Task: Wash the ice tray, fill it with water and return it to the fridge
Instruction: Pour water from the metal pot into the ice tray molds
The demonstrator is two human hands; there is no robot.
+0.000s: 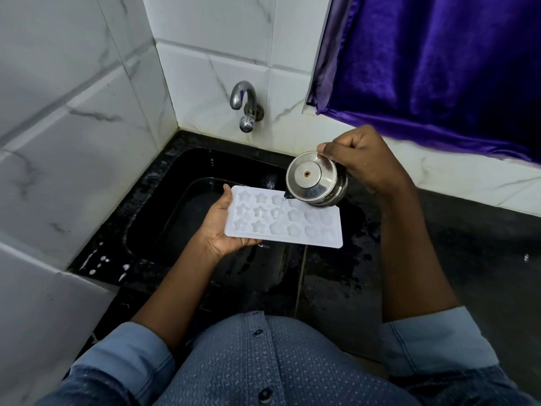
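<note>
Cradling ice tray [281, 228] in curled left hand [218, 227], right hand [363, 159] gripping tilted steel jug [314, 180] above it

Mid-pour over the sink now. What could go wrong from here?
The left hand holds the tray by one end only; as it fills, the far end may dip and spill into the sink.
The pot in the right hand is tipped steeply over the tray; the stream could flood the cells unevenly.
</note>
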